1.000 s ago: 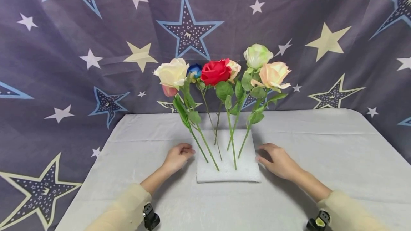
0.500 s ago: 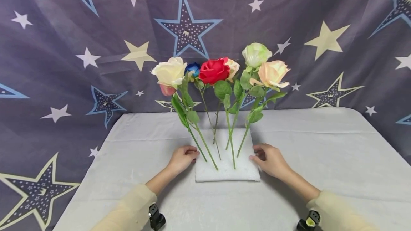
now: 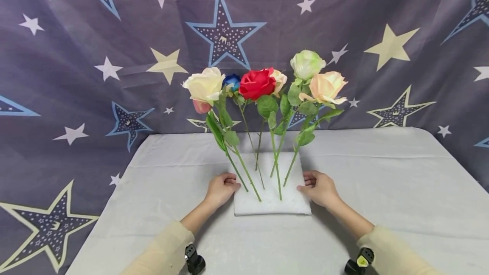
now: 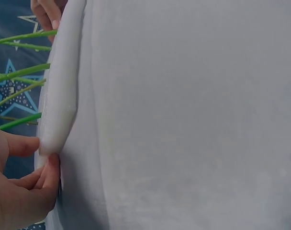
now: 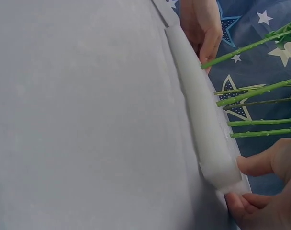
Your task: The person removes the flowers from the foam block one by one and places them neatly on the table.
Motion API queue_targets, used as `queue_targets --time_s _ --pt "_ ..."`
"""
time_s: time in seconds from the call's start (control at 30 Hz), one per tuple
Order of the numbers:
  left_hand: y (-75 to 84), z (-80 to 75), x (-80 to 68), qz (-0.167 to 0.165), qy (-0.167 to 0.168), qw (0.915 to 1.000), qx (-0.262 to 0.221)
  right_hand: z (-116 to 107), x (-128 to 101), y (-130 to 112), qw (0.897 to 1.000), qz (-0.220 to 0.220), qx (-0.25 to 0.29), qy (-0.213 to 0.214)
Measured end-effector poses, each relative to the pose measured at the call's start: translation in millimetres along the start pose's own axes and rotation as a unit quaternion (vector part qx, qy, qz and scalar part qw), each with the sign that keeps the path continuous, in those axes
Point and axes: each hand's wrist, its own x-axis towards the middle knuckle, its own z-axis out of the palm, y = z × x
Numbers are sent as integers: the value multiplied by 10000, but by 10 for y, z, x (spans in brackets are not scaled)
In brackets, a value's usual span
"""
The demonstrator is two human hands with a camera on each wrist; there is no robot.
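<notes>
A white foam pad [image 3: 273, 208] lies on the table with several artificial roses standing in it. Among the blooms are a cream rose [image 3: 205, 85], a pink bud [image 3: 201, 106], a blue rose [image 3: 231, 81], a red rose [image 3: 257, 84], a pale green rose [image 3: 307, 65] and a peach rose [image 3: 327, 87]. My left hand [image 3: 221, 190] pinches the pad's left edge, thumb on top and fingers at its side in the left wrist view. On the opposite edge, my right hand [image 3: 321, 188] pinches the pad the same way. Fingertips beneath the pad are partly hidden.
A pale grey cloth [image 3: 389, 181] covers the table. Behind it hangs a dark curtain [image 3: 275, 7] printed with stars. The rose stems lean at different angles between the two hands, and black wrist cameras [image 3: 195, 260] sit at both cuffs.
Both hands have moved inward from beside the pad and now grip its left and right edges. The roses and the pad stay in place on the table.
</notes>
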Motion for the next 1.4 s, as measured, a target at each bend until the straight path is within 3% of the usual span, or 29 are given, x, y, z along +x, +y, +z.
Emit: queue_targets --time_s 0.37,0.7,0.93,1.4 --pt "-22 -14 26 160 99 9998 -105 38 28 -44 9986 373 213 318" --pt "-35 -72 40 162 113 9998 8 36 29 -107 9975 463 410 336" --pt "-59 -155 61 -192 131 9995 -205 106 32 -178 9962 513 602 359" --pt "-139 -349 31 -242 264 9994 -27 273 92 -294 9945 483 821 437"
